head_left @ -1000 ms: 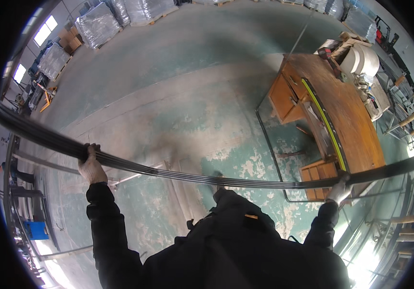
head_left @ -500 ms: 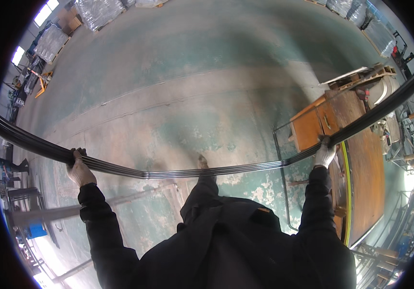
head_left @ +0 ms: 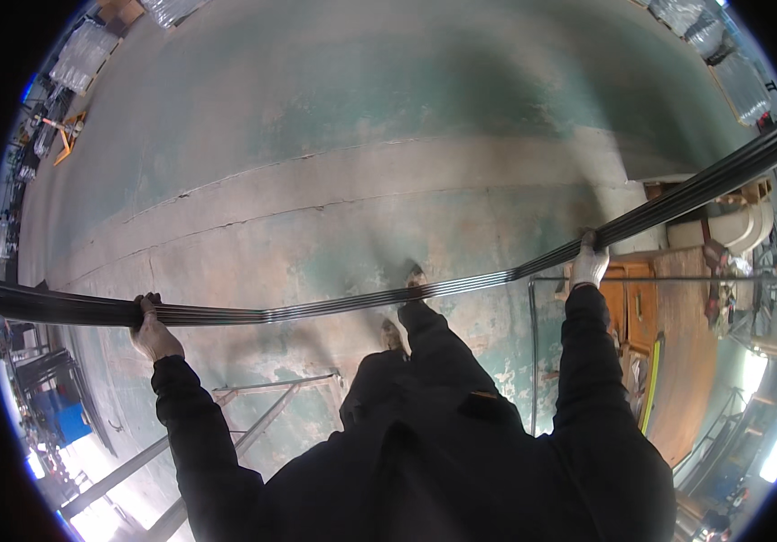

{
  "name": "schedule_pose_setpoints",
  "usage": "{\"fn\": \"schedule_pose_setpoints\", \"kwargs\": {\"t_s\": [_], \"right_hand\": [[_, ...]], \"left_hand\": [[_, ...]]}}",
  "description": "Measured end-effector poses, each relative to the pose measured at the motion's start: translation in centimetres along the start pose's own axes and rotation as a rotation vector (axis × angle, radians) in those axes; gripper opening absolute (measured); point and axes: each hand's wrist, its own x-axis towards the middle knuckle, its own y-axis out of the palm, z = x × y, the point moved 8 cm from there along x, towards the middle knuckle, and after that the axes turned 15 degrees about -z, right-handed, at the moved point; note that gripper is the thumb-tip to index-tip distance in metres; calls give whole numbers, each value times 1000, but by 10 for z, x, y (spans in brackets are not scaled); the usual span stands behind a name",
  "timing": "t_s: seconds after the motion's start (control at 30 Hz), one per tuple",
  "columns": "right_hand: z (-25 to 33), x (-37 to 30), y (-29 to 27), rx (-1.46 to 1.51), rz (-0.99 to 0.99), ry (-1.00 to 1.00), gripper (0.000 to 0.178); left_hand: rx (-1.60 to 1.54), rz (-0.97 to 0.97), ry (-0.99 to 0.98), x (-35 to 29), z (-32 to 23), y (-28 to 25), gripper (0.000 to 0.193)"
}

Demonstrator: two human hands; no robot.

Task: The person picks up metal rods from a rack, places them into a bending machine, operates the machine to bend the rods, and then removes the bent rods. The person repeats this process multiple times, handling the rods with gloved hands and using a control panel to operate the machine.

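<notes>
Left hand [head_left: 154, 333] near nine o'clock, right hand [head_left: 590, 264] at three, both gripping a bundle of long dark bars [head_left: 343, 304] spanning nine to two: apparently the carrying step, next calling for level steering clear of the wooden table [head_left: 685, 379] toward four.

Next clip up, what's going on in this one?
The wearer's gloved left hand and right hand, set wide apart, grip a bundle of long dark bars. It is held crosswise in front of the body, above the worn green floor, and runs past both hands toward the picture's edges. A wooden desk stands off to the right.
</notes>
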Motion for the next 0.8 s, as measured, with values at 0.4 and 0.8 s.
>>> {"fn": "schedule_pose_setpoints", "kwargs": {"t_s": [0.4, 0.8], "right_hand": [[1, 59, 167, -136, 65, -55, 33], [-10, 7, 172, -56, 98, 121, 35]], "left_hand": [[71, -16, -10, 43, 11, 100, 37], [91, -33, -61, 71, 61, 102, 42]]}}
